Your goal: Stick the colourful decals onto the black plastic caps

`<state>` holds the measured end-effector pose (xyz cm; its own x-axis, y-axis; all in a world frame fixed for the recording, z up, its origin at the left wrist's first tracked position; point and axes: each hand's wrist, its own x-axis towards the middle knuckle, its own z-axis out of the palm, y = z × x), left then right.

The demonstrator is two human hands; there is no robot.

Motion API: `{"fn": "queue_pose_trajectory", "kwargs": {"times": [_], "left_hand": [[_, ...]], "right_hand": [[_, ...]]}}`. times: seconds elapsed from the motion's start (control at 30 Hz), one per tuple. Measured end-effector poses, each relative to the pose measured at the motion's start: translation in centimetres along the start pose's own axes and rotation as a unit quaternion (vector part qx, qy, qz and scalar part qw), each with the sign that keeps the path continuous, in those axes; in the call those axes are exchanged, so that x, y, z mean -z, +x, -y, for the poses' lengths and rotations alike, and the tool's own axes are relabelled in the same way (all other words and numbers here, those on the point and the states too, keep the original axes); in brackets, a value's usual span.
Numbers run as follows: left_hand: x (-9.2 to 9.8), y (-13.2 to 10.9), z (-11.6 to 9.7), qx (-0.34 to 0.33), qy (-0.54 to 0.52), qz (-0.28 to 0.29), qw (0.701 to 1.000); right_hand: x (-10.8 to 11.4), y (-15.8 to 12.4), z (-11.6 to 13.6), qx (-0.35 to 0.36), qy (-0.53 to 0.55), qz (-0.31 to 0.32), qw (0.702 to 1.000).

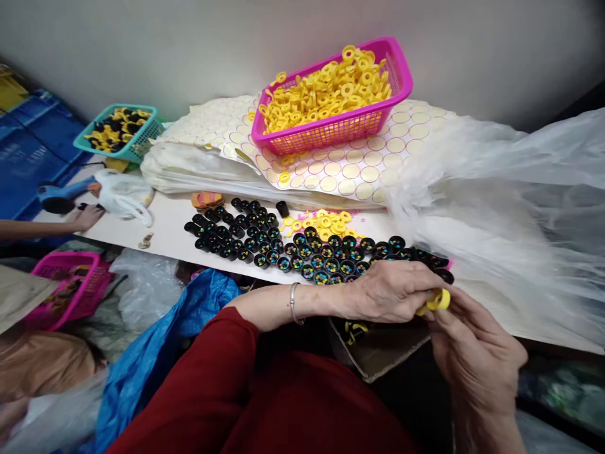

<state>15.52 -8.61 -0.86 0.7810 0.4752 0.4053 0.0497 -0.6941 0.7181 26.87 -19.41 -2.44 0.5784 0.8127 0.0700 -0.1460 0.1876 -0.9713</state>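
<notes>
My left hand (385, 291) and my right hand (477, 347) meet just over the table's front edge. Between them is a small yellow plastic ring (440, 300). Its round opening faces up, and fingers of both hands close on it; anything under it is hidden. Just beyond my left hand stand many small black cups (326, 251) in rough rows, with colourful little beads inside. Loose yellow rings (326, 224) lie in a pile behind the cups. One black cup (282, 209) stands at the back, by that pile.
Behind, a pink basket (331, 129) full of yellow rings rests on sheets of round stickers (347, 170). Clear plastic film (515, 183) covers the right side. At left are a teal basket (142, 148), a white bag (125, 192) and another person's hand (89, 217). An open carton (378, 356) sits below.
</notes>
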Motion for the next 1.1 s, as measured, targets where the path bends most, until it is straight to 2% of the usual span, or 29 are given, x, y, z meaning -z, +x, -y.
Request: {"fn": "queue_pose_trajectory", "kwargs": {"times": [0.07,0.13,0.2,0.23,0.33,0.4,0.47,0.57,0.67,0.77,0.87,0.97,1.1], "left_hand": [[2.0,0.6,1.0,0.004,0.05,0.029,0.998],[4.5,1.8,2.8,0.082,0.129,0.033,0.988],[6.4,3.2,5.0,0.181,0.216,0.065,0.957],[6.9,3.9,6.2,0.215,0.251,0.089,0.94],[7.0,5.3,9.1,0.256,0.322,0.146,0.899],[6.4,5.9,10.4,0.27,0.349,0.17,0.881],[5.8,6.2,11.3,0.284,0.366,0.186,0.867],[5.5,6.6,11.9,0.279,0.378,0.193,0.861],[5.9,6.8,12.1,0.274,0.38,0.199,0.861],[6.6,6.9,12.0,0.278,0.362,0.213,0.864],[7.3,6.9,12.0,0.278,0.318,0.219,0.88],[7.4,6.8,12.0,0.273,0.284,0.197,0.898],[6.7,6.8,11.8,0.281,0.301,0.195,0.89]], "right_hand": [[1.5,-0.1,-0.4,-0.022,-0.033,-0.015,0.999],[3.0,0.5,-1.3,-0.018,-0.115,-0.023,0.993],[4.6,1.6,-2.4,0.045,-0.248,-0.025,0.967],[5.3,2.1,-3.1,0.091,-0.325,-0.025,0.941],[7.2,3.4,-4.8,0.204,-0.517,-0.019,0.831],[8.1,4.0,-5.6,0.23,-0.58,-0.018,0.781],[8.7,4.4,-6.1,0.239,-0.607,-0.014,0.758],[9.1,5.0,-6.3,0.25,-0.63,0.01,0.735],[9.4,5.7,-6.1,0.27,-0.635,0.036,0.723],[9.7,5.6,-5.6,0.303,-0.604,0.016,0.737],[10.0,4.4,-5.2,0.328,-0.569,-0.022,0.754],[10.2,2.8,-5.0,0.337,-0.554,-0.036,0.76],[10.2,1.3,-5.3,0.349,-0.537,-0.033,0.767]]}}
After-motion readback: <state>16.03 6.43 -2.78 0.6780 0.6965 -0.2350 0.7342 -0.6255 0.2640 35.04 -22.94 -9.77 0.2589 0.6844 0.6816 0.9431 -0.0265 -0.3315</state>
